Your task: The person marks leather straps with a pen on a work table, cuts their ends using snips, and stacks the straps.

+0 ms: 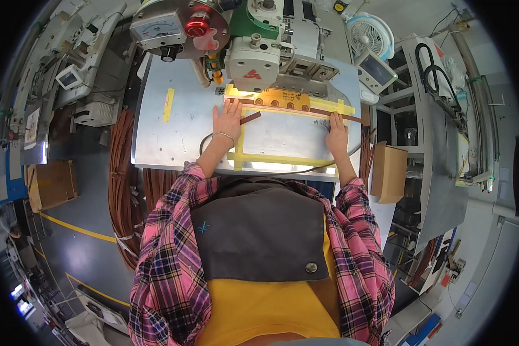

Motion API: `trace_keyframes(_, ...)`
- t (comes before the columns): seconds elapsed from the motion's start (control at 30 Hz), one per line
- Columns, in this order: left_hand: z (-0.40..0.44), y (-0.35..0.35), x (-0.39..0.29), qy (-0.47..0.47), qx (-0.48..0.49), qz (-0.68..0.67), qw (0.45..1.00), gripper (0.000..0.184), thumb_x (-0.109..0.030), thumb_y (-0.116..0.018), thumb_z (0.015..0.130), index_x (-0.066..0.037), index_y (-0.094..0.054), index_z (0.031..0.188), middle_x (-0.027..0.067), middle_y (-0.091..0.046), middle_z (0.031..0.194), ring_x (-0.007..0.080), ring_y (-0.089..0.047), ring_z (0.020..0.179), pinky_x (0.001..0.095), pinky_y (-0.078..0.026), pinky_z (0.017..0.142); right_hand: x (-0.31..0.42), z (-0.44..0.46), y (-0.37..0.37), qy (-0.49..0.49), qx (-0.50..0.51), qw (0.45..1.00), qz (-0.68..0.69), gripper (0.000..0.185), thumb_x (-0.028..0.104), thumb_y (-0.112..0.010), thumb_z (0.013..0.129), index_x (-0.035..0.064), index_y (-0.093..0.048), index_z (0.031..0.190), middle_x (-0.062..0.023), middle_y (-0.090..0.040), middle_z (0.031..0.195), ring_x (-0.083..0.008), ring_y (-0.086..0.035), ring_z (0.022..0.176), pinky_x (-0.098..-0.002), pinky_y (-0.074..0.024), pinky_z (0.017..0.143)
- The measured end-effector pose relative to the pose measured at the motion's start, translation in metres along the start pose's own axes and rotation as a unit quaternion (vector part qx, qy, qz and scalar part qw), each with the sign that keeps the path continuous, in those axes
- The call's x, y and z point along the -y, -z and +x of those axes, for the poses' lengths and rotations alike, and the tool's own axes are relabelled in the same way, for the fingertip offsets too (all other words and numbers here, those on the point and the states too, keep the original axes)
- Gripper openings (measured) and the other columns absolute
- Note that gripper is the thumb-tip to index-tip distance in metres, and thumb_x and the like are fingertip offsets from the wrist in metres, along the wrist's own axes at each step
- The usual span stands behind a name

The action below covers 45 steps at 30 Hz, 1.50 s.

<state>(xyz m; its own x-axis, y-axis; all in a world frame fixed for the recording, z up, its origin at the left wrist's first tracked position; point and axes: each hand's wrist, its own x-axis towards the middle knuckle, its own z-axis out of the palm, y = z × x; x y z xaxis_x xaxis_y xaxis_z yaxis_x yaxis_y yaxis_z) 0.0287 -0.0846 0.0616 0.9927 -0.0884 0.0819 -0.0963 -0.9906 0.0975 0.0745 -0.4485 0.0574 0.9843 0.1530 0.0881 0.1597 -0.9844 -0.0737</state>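
Note:
A narrow brown strip (282,108) lies across the metal work plate (181,135), along the front of a yellow guide block (281,99) under the sewing machine head (254,64). My left hand (227,122) rests flat with fingers stretched, its fingertips at the strip's left part. At the strip's right part, my right hand (337,137) presses down with extended fingertips. Beside my left hand, a short strip end (251,117) points up to the right. A dark band (294,171) curves along the plate's front edge below my hands.
Yellow tape (239,141) marks the plate. Bundles of brown strips (121,173) hang at the left. A control screen (377,69) and a white fan (370,36) stand at the right rear. A cardboard box (388,172) is right of the plate.

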Motion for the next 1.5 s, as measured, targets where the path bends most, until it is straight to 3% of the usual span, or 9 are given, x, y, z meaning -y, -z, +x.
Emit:
trace_keyframes(0.17,-0.011,0.025,-0.008,0.054,-0.002,-0.102,0.993,0.023,-0.021,-0.047,0.091,-0.008,-0.056,0.106,0.0101,-0.055,0.119,0.0239,-0.047,0.116,0.0476,-0.036,0.092,0.013,0.003,0.020,-0.016,-0.009,0.978,0.205,0.045,-0.007,-0.048,0.075,0.0046,-0.057,0.117,-0.0169,-0.056,0.122,-0.0341,-0.051,0.114,-0.0401,-0.0416,0.094)
trace_keyframes(0.2,-0.013,0.033,-0.013,0.068,0.003,-0.135,0.989,0.018,-0.021,-0.048,0.090,-0.007,-0.057,0.097,0.0126,-0.061,0.107,0.0249,-0.057,0.105,0.0453,-0.045,0.083,0.031,-0.001,0.025,-0.033,-0.044,0.969,0.240,0.037,-0.006,-0.050,0.078,0.0058,-0.061,0.111,-0.0151,-0.064,0.102,-0.0304,-0.062,0.092,-0.0336,-0.0481,0.083)
trace_keyframes(0.37,-0.031,0.088,-0.064,0.001,-0.041,-0.197,0.980,0.019,-0.024,-0.050,0.090,-0.005,-0.055,0.091,0.0151,-0.063,0.072,0.0326,-0.063,0.067,0.0429,-0.050,0.059,0.165,-0.044,0.117,0.042,0.181,0.755,0.629,0.033,0.004,-0.060,0.085,0.0047,-0.056,0.118,0.0043,-0.054,0.079,-0.0029,-0.047,0.069,-0.0179,-0.0400,0.062)
trace_keyframes(0.4,-0.037,0.097,-0.070,-0.026,-0.079,-0.229,0.970,0.018,-0.023,-0.053,0.089,-0.005,-0.056,0.090,0.0152,-0.062,0.070,0.0334,-0.062,0.065,0.0417,-0.049,0.059,0.180,-0.046,0.110,0.068,0.106,0.694,0.709,0.024,0.011,-0.059,0.088,0.0053,-0.059,0.111,0.0058,-0.050,0.073,-0.0015,-0.043,0.064,-0.0166,-0.0351,0.057)
trace_keyframes(0.47,-0.042,0.111,-0.074,-0.056,-0.121,-0.264,0.955,0.018,-0.022,-0.056,0.088,-0.004,-0.057,0.090,0.0152,-0.061,0.068,0.0342,-0.061,0.063,0.0406,-0.049,0.059,0.174,-0.045,0.124,0.037,0.092,0.695,0.713,0.021,0.015,-0.058,0.090,0.0057,-0.060,0.108,0.0061,-0.048,0.071,-0.0014,-0.041,0.060,-0.0165,-0.0320,0.053)
trace_keyframes(0.53,-0.049,0.123,-0.067,-0.041,0.029,-0.480,0.876,0.017,-0.020,-0.060,0.086,-0.003,-0.058,0.085,0.0075,-0.057,0.061,0.0234,-0.056,0.053,0.0310,-0.044,0.052,0.156,-0.044,0.136,-0.001,0.074,0.689,0.721,0.023,0.027,-0.053,0.093,0.0073,-0.061,0.102,0.0067,-0.045,0.064,-0.0012,-0.034,0.051,-0.0170,-0.0229,0.046)
trace_keyframes(0.63,-0.051,0.131,-0.046,0.043,0.154,-0.664,0.731,0.018,-0.019,-0.060,0.088,-0.002,-0.058,0.080,-0.0018,-0.051,0.060,0.0078,-0.046,0.050,0.0215,-0.035,0.047,0.118,-0.043,0.163,-0.082,0.038,0.658,0.748,0.020,0.021,-0.052,0.095,0.0045,-0.060,0.101,0.0056,-0.042,0.059,-0.0018,-0.030,0.047,-0.0189,-0.0189,0.042)
trace_keyframes(0.73,-0.052,0.146,-0.041,0.029,0.186,-0.718,0.670,0.017,-0.016,-0.059,0.090,-0.003,-0.057,0.080,-0.0068,-0.047,0.060,-0.0003,-0.037,0.053,0.0165,-0.028,0.047,0.089,-0.043,0.182,-0.017,0.001,0.601,0.799,0.018,0.016,-0.051,0.095,0.0017,-0.060,0.101,0.0037,-0.046,0.065,-0.0013,-0.031,0.048,-0.0165,-0.0206,0.043)
trace_keyframes(1.5,-0.001,0.175,-0.196,-0.059,0.206,-0.687,0.695,0.007,-0.005,-0.065,0.084,-0.003,-0.058,0.084,-0.0057,-0.053,0.066,-0.0004,-0.042,0.056,0.0156,-0.030,0.049,-0.134,-0.102,0.254,-0.024,-0.234,0.565,0.790,0.020,0.014,-0.048,0.095,-0.0014,-0.057,0.106,0.0000,-0.047,0.062,-0.0043,-0.031,0.046,-0.0212,-0.0222,0.044)
